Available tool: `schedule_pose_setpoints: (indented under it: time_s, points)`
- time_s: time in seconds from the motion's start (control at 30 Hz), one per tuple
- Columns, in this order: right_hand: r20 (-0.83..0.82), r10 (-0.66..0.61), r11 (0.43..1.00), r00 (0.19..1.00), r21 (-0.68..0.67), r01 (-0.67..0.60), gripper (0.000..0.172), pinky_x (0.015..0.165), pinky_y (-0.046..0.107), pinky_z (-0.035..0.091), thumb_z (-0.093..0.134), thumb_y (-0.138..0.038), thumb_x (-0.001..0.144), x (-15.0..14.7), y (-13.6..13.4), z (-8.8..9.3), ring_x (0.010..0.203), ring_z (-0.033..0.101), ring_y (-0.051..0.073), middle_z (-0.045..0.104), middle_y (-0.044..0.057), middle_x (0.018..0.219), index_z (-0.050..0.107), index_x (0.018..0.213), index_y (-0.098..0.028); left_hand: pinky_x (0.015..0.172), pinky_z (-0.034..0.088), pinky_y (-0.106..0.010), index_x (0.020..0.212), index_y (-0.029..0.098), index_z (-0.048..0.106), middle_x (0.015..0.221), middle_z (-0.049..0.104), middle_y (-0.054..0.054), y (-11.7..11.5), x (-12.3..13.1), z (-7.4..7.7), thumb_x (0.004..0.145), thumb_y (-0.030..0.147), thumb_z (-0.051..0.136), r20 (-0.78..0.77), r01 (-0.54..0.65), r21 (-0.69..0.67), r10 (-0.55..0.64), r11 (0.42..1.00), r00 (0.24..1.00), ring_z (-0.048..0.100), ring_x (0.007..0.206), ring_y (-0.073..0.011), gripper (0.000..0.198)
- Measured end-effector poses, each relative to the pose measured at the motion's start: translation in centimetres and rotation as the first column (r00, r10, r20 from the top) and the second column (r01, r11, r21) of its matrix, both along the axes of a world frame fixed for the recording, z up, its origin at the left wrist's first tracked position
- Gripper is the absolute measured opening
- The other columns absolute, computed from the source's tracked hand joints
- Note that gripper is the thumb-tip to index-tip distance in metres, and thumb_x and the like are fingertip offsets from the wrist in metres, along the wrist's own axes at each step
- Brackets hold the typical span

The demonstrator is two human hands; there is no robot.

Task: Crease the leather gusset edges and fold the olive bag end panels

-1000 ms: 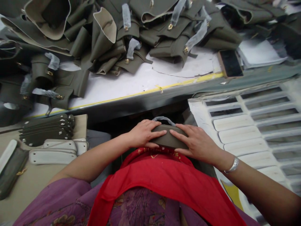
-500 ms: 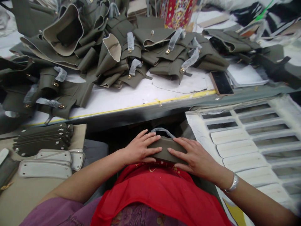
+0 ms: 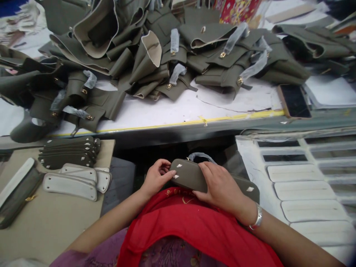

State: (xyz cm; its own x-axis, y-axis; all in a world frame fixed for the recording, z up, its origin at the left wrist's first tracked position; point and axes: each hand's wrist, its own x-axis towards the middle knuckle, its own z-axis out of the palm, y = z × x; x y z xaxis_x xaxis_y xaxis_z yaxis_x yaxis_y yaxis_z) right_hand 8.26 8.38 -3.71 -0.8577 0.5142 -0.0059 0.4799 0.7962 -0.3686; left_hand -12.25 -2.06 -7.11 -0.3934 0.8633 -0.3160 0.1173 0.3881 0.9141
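Note:
Over my lap is an olive bag piece with a rounded-end base panel (image 3: pixel 187 173), its pale diamond-shaped studs facing up. A plastic-wrapped handle (image 3: pixel 204 155) arches out behind it. At the panel's left end, my left hand (image 3: pixel 157 176) pinches the edge, thumb by the studs and fingers curled behind. My right hand (image 3: pixel 224 185) lies across the middle with its fingers over the far edge and its thumb at the near edge. The bag piece's underside is hidden.
Olive bags (image 3: pixel 155 74) with wrapped handles crowd the white-topped table (image 3: pixel 158 113). A phone (image 3: pixel 294 101) lies near its edge. At left are studded olive panels (image 3: pixel 66 154), riveted pale plates (image 3: pixel 69 186) and an olive piece (image 3: pixel 20 196). A slotted board (image 3: pixel 250 155) holds pale strips (image 3: pixel 303 191).
My hands have shifted apart from their flat pose on the bag piece. The studded panel now shows, with my left hand at its end and my right across it. The view has swung left.

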Motion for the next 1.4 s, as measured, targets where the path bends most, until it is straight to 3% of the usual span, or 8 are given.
schedule_pose_setpoints:
  time_s: [0.13, 0.3, 0.4, 0.67, 0.87, 0.93, 1.07, 1.4]
  points:
    - [-0.013, -0.018, 1.000, 1.000, 0.010, 0.018, 0.064, 0.089, 0.044, 0.042, 0.064, -0.044, 0.070, 0.2, -0.3, 0.0, 0.105, 0.051, 0.032, 0.055, 0.018, 0.115, 0.047, 0.121, -0.010, 0.061, 0.045, -0.024, 0.089, 0.016, 0.054, 0.075, 0.055, 0.001, 0.0, 0.0, 0.3, 0.070, 0.036, 0.070, 0.018, -0.016, 0.006, 0.016, 1.000, 1.000, 0.053, 0.066, -0.0114, 0.031]
    - [-0.004, -0.004, 0.999, 1.000, 0.054, 0.004, 0.074, 0.090, 0.045, 0.040, 0.066, -0.051, 0.068, -0.1, -0.3, -0.3, 0.107, 0.050, 0.033, 0.053, 0.019, 0.119, 0.044, 0.126, -0.010, 0.055, 0.039, -0.021, 0.082, 0.015, 0.058, 0.068, 0.052, 0.002, 0.4, -0.2, 1.3, 0.069, 0.036, 0.069, -0.090, -0.022, 0.000, 0.022, 1.000, 0.996, 0.046, 0.059, -0.0090, 0.027]
    - [-0.019, 0.007, 0.998, 1.000, 0.070, -0.006, 0.076, 0.088, 0.045, 0.039, 0.065, -0.052, 0.069, -1.4, -0.6, -0.4, 0.108, 0.049, 0.033, 0.052, 0.019, 0.122, 0.041, 0.129, -0.011, 0.053, 0.037, -0.021, 0.081, 0.015, 0.058, 0.065, 0.051, 0.003, 0.3, -0.3, 1.4, 0.069, 0.037, 0.069, -0.064, -0.033, 0.007, 0.033, 0.999, 0.997, 0.045, 0.057, -0.0086, 0.028]
    - [-0.011, -0.061, 0.993, 0.998, 0.102, 0.062, 0.059, 0.084, 0.041, 0.037, 0.060, -0.043, 0.073, -3.4, -2.1, -0.1, 0.099, 0.052, 0.031, 0.056, 0.018, 0.113, 0.047, 0.121, -0.011, 0.052, 0.037, -0.020, 0.076, 0.014, 0.060, 0.064, 0.056, 0.001, -0.3, -0.6, 0.7, 0.072, 0.037, 0.065, -0.008, -0.050, 0.011, 0.050, 0.999, 0.999, 0.046, 0.055, -0.0083, 0.024]
    - [-0.027, -0.062, 0.983, 0.998, 0.170, 0.066, 0.068, 0.082, 0.043, 0.037, 0.061, -0.055, 0.072, -4.4, -2.5, -0.1, 0.098, 0.052, 0.033, 0.057, 0.020, 0.110, 0.046, 0.119, -0.009, 0.048, 0.035, -0.020, 0.073, 0.014, 0.061, 0.056, 0.053, 0.003, -0.1, -1.1, 1.3, 0.070, 0.037, 0.066, 0.023, -0.020, -0.028, 0.021, 0.999, 1.000, 0.043, 0.048, -0.0075, 0.024]
    - [-0.043, -0.062, 0.982, 0.997, 0.178, 0.069, 0.063, 0.083, 0.043, 0.037, 0.058, -0.053, 0.075, -5.0, -2.7, 0.0, 0.096, 0.052, 0.033, 0.058, 0.019, 0.108, 0.047, 0.118, -0.009, 0.048, 0.035, -0.020, 0.071, 0.014, 0.060, 0.054, 0.052, 0.004, -0.1, -1.1, 1.5, 0.070, 0.038, 0.066, 0.038, -0.033, -0.031, 0.034, 0.999, 0.999, 0.043, 0.047, -0.0075, 0.025]
    - [-0.046, -0.079, 0.984, 0.996, 0.157, 0.085, 0.051, 0.081, 0.041, 0.037, 0.056, -0.049, 0.078, -5.3, -2.9, 0.0, 0.093, 0.053, 0.031, 0.059, 0.016, 0.103, 0.051, 0.112, -0.012, 0.050, 0.036, -0.021, 0.069, 0.014, 0.060, 0.056, 0.054, 0.003, -0.4, -1.1, 1.5, 0.070, 0.038, 0.067, 0.045, -0.049, -0.028, 0.050, 0.998, 0.998, 0.045, 0.050, -0.0079, 0.025]
    - [-0.065, -0.088, 0.987, 0.994, 0.130, 0.095, 0.058, 0.086, 0.044, 0.039, 0.060, -0.047, 0.075, -5.1, -2.7, -0.1, 0.099, 0.053, 0.031, 0.058, 0.018, 0.109, 0.048, 0.117, -0.010, 0.054, 0.039, -0.022, 0.069, 0.014, 0.061, 0.062, 0.059, 0.000, -0.1, -0.6, 1.4, 0.071, 0.040, 0.067, 0.037, -0.053, 0.002, 0.052, 0.999, 0.998, 0.049, 0.056, -0.0099, 0.027]
